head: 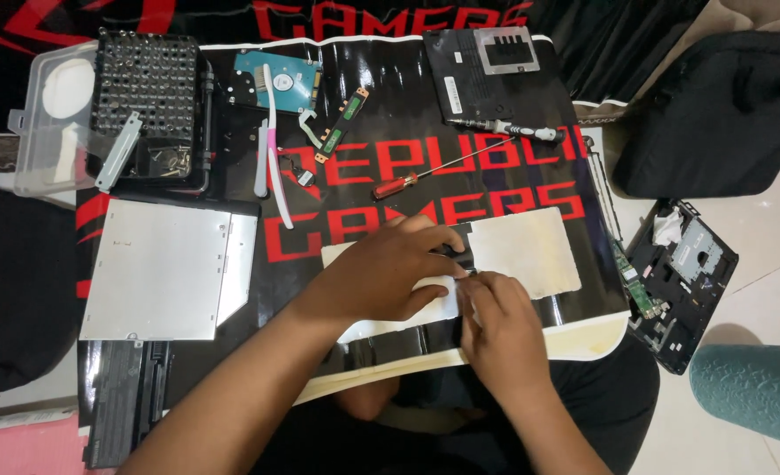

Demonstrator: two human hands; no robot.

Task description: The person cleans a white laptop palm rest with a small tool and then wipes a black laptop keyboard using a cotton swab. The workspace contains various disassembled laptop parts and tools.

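While both hands meet at a small black part (462, 260), the left hand (385, 273) curls fingers over it and the right hand (500, 330) pinches it. This part lies on the pale rectangular sheet (530, 251), right of the flat silver metal drive (165, 268). A red-handled screwdriver (407, 182) lies beyond the sheet.

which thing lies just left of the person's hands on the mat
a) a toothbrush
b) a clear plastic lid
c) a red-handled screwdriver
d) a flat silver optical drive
d: the flat silver optical drive lies on the mat left of the left hand and the right hand; the other three things lie farther up.
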